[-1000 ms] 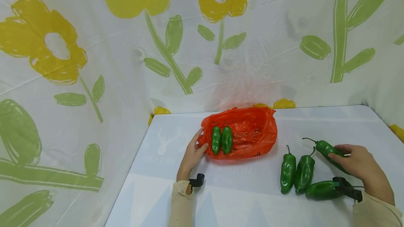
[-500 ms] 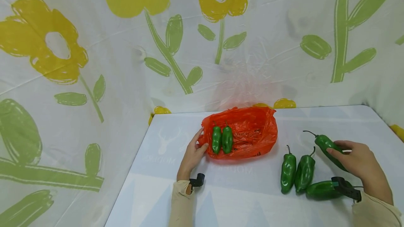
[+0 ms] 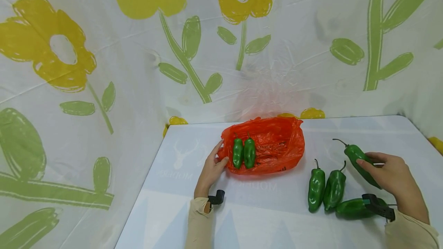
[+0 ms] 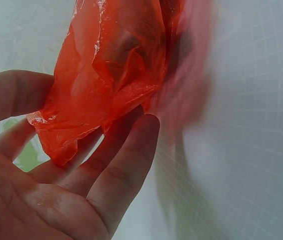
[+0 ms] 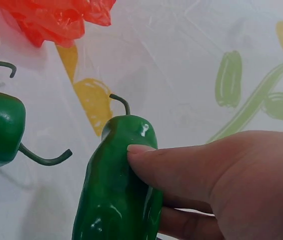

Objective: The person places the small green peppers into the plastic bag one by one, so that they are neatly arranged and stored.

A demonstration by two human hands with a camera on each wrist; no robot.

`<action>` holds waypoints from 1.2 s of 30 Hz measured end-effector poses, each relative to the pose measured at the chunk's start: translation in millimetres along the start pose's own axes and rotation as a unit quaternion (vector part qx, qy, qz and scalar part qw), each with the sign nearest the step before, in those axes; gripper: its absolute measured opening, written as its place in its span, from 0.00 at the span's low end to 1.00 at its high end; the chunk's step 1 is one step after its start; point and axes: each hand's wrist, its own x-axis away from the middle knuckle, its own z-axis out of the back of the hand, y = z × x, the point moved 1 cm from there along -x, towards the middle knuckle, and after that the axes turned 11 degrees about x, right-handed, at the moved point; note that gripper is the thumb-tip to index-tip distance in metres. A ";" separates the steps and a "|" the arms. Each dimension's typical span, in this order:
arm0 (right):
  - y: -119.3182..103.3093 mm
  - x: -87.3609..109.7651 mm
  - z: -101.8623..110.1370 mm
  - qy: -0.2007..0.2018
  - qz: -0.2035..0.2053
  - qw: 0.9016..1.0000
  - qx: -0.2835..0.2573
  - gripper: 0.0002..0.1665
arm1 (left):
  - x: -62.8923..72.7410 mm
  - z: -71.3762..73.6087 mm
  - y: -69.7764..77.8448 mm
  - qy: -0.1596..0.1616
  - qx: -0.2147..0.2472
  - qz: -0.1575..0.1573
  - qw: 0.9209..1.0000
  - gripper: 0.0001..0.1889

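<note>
My right hand (image 3: 396, 174) grips a glossy green pepper (image 3: 360, 164) with a long thin stem, the thumb across its upper side, as the right wrist view shows close up. The pepper slants with its stem toward the upper left. At the left end of a red plastic bag (image 3: 277, 163), my left hand (image 3: 212, 168) holds the crumpled plastic (image 4: 89, 95) between thumb and fingers. The bag lies spread wide at its mouth. Two green peppers (image 3: 249, 153) lie side by side in its left part, stems pointing away.
Left of my right hand, two green peppers (image 3: 316, 189) lie near each other on the white table (image 3: 256, 218). Another pepper (image 3: 354, 208) lies crosswise by my right wrist, partly covered by the wrist camera (image 3: 377, 206). A flower-printed sheet (image 3: 294, 49) hangs behind the table.
My right hand has lifted the pepper slightly and shifted a little left, with the pepper tilting more upright. The left hand and the red bag have stayed in place.
</note>
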 end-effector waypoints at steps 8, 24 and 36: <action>-6.1 1.4 0.9 0.006 -0.016 1.000 -0.021 0.45 | 2.8 -0.8 2.6 0.003 0.005 -0.006 1.000 0.35; -19.9 4.0 5.6 -0.020 -0.027 0.998 -0.062 0.48 | 0.9 -1.7 1.6 0.006 -0.003 0.009 1.000 0.35; -27.5 2.2 0.2 -0.009 -0.023 0.996 -0.085 0.48 | 1.2 0.5 1.6 -0.003 0.002 0.001 1.000 0.35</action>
